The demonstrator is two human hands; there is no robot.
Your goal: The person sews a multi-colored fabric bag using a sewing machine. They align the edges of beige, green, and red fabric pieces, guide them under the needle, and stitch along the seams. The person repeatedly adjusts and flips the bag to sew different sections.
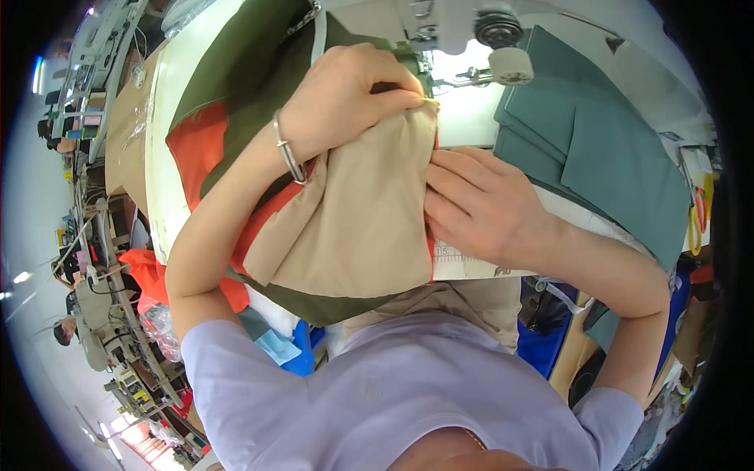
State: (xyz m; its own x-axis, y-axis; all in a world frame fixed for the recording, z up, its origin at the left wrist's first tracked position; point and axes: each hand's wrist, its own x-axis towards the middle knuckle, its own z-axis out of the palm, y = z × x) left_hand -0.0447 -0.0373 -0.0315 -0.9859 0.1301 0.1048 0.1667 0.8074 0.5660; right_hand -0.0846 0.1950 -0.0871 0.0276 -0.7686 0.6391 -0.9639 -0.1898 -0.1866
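Observation:
My left hand [345, 98], with a silver bangle on the wrist, pinches the top right corner of a beige fabric piece [353, 220] beside the presser foot [471, 78] of a white sewing machine [440, 20]. My right hand [491, 204] grips the right edge of that piece with fingers together, their tips partly hidden. Red-orange fabric [200, 149] shows under the beige layer, on olive green fabric [259, 47] that spreads over the left of the machine bed and hangs past its front edge.
Folded teal fabric [605, 157] lies on the right of the white tabletop [161, 157], with scissors [697, 212] beside it. A printed ruler [463, 255] runs along the front edge. Cardboard [126, 133] lies at left. Machines and a seated person [71, 330] are farther left.

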